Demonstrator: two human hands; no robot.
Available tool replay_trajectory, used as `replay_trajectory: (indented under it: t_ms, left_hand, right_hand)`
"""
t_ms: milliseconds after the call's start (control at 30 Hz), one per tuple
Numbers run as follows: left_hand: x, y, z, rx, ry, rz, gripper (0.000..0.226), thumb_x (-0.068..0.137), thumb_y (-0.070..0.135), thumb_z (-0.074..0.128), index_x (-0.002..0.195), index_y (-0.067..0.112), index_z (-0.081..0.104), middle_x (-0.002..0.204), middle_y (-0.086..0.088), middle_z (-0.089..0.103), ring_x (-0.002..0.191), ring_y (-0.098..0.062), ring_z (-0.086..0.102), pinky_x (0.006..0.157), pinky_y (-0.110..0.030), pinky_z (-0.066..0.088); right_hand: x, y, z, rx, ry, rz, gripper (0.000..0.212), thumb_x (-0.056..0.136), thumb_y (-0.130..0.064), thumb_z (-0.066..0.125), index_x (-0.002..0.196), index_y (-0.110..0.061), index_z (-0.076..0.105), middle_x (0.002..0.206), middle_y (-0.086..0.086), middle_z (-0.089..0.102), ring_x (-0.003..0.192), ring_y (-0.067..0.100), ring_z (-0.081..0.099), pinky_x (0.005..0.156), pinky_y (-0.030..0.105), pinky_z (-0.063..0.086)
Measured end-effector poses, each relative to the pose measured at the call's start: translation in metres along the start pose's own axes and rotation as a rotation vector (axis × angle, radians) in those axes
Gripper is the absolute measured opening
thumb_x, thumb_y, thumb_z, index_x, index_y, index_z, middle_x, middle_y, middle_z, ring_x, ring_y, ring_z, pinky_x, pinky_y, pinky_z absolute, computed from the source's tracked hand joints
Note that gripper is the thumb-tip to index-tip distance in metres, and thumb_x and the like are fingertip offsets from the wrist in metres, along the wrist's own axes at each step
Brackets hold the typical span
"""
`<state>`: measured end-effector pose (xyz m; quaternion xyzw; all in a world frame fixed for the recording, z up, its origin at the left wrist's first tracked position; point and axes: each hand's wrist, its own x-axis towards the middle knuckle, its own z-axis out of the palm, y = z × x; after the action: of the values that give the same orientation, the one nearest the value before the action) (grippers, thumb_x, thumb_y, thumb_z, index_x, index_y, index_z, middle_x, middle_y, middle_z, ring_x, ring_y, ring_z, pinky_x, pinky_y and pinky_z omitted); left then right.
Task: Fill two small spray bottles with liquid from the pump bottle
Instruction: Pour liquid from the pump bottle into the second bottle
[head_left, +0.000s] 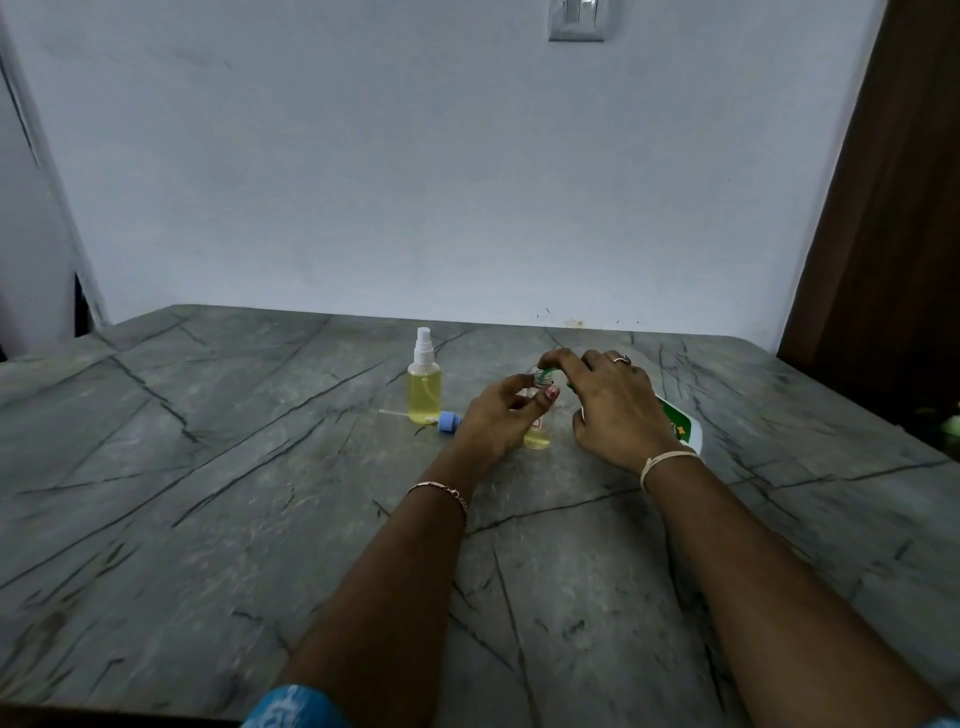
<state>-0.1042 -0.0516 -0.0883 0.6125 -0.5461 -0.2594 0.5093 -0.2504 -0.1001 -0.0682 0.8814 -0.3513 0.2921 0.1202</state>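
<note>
Table (208, 519): grey stone with dark cracks. All the bottles stand far back on it, near the wall.
Right hand (613, 410): its fingers bend over the top of the pump bottle and hold it. It should push down slowly and softly, so the liquid comes out in a thin line and does not splash.
Left hand (493, 415): a finger and thumb pinch the neck of the open bottle and keep it standing. It should hold firm and not wobble.
Pump bottle (683, 428): white with a green label, just right of the open bottle. It looks tipped toward that bottle, but the right hand hides most of it.
Full bottle (424, 389): stands straight on the left, apart from both hands. Its white sprayer is on and the yellow liquid is high, so this one looks done.
Open bottle (537, 439): sits between the two hands. Only a little yellow shows at the bottom, so it likely needs many more pushes.
Cap (449, 421): blue with a thin tube, lying on its side between the full bottle and the left hand. It should go on last.
Spout (545, 373): green, right above the open bottle's mouth. It is too small to tell if they touch. The mouth is tiny, so the spout should sit right over it.
</note>
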Motion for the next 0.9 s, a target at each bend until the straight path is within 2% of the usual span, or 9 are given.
replay_trajectory:
  t_ms: [267,367,567,800,900]
  left_hand:
    - [0.0019,0.0003,0.0017,0.0,0.039,-0.004,0.049,0.087,0.053,0.058,0.126,0.025,0.055,0.115,-0.007,0.067,0.104,-0.019,0.062,0.088,-0.043,0.054]
    - [0.0003,-0.0001,0.0011,0.011,0.042,0.013,0.056,0.082,0.055,0.063,0.128,0.025,0.054,0.109,-0.001,0.066,0.099,-0.014,0.062,0.086,-0.039,0.055]
    - [0.0003,-0.0035,-0.0011,0.013,0.029,0.037,0.052,0.083,0.045,0.067,0.128,0.023,0.054,0.112,-0.007,0.065,0.098,-0.015,0.063,0.082,-0.039,0.057]
    - [-0.0003,-0.0008,-0.0008,-0.059,0.039,0.011,0.052,0.083,0.041,0.068,0.129,0.02,0.054,0.101,0.0,0.062,0.09,-0.012,0.062,0.079,-0.034,0.057]
    - [-0.0003,-0.0003,-0.0012,-0.068,0.034,0.011,0.051,0.084,0.041,0.067,0.128,0.02,0.055,0.104,-0.003,0.065,0.089,-0.011,0.062,0.071,-0.029,0.057]
  right_hand:
    - [-0.0034,0.0008,-0.0024,0.001,-0.043,0.005,0.077,0.078,-0.011,0.061,0.14,-0.041,0.027,0.107,0.005,0.057,0.108,0.029,0.051,0.09,0.042,0.043]
    - [-0.0026,-0.0004,-0.0034,0.027,-0.064,0.02,0.073,0.077,-0.011,0.062,0.136,-0.038,0.029,0.108,0.005,0.057,0.109,0.029,0.05,0.092,0.044,0.043]
    - [0.0009,-0.0053,-0.0038,0.056,-0.033,0.023,0.063,0.076,-0.011,0.062,0.129,-0.033,0.037,0.108,0.005,0.058,0.107,0.028,0.051,0.09,0.044,0.044]
    - [-0.0045,-0.0009,-0.005,-0.012,-0.049,0.004,0.079,0.082,-0.012,0.058,0.145,-0.044,0.022,0.109,0.007,0.055,0.109,0.029,0.049,0.092,0.044,0.043]
    - [-0.0038,-0.0011,-0.0057,-0.013,-0.061,0.005,0.075,0.082,-0.013,0.058,0.143,-0.042,0.025,0.109,0.007,0.054,0.109,0.029,0.05,0.091,0.043,0.043]
